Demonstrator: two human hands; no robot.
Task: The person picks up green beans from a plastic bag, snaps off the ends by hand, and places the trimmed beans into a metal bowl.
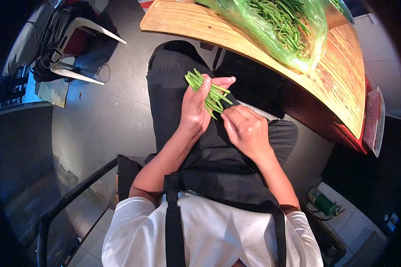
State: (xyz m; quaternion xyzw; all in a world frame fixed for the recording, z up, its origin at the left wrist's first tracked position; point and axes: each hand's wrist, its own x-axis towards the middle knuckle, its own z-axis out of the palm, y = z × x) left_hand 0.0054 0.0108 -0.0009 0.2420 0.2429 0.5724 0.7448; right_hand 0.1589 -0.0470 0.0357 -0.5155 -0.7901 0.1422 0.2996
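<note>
A small bunch of thin green stems [214, 98], cut to short lengths, lies across my left hand [195, 103] above my lap. The left thumb presses on the bunch while the fingers stretch out behind it. Close to the lower right end of the stems is my right hand [246, 129], its fingers curled and thumb pinched in. What, if anything, sits between those fingertips is hidden. On the wooden table [191, 18] in front of me, an open green plastic bag [234, 20] contains many more green stems [283, 24].
A pink and white plastic basket [375, 120] is beside the table's right end. A white-legged chair [87, 26] with cables stands at the far left. A green cylinder [324, 203] is on the floor at lower right. A dark rail [82, 191] runs along my left.
</note>
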